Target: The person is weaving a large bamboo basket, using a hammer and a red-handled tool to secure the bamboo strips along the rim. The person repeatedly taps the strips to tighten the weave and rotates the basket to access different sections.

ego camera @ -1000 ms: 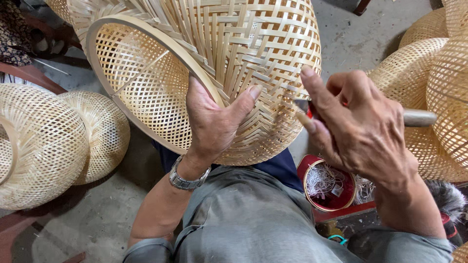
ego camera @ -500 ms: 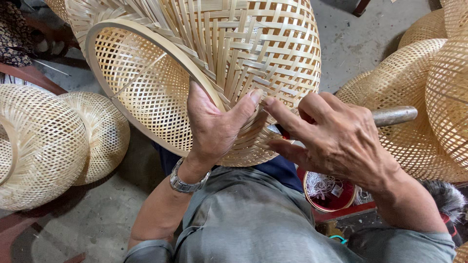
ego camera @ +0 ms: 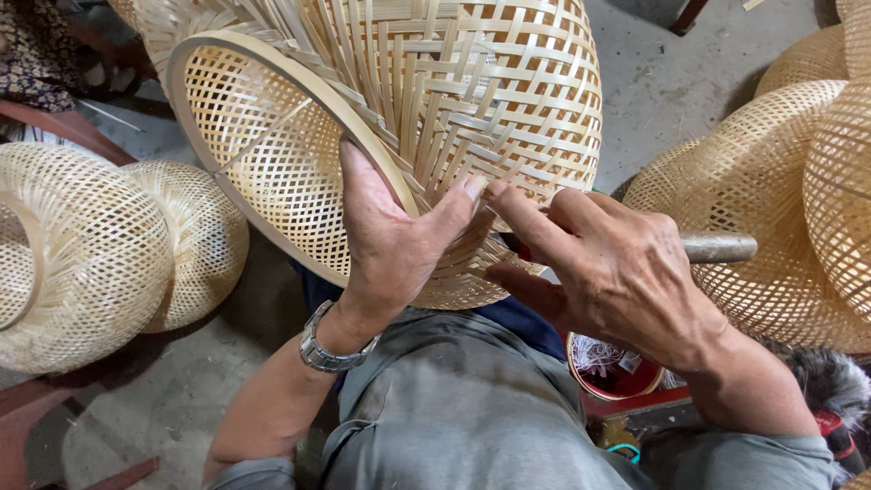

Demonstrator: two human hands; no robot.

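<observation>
The basket [ego camera: 408,118] rests on the person's lap, woven nearly all over; loose strips near its rim [ego camera: 272,100] look unfinished. The left hand [ego camera: 390,236] grips the rim. The right hand [ego camera: 617,272] pinches a strip and holds a tool [ego camera: 721,247], mostly hidden.

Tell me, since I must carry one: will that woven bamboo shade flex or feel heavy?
The bamboo shade is probably light: its weave is open and thin. The rim hoop likely keeps it stiff. The left hand steadies it alone.
</observation>
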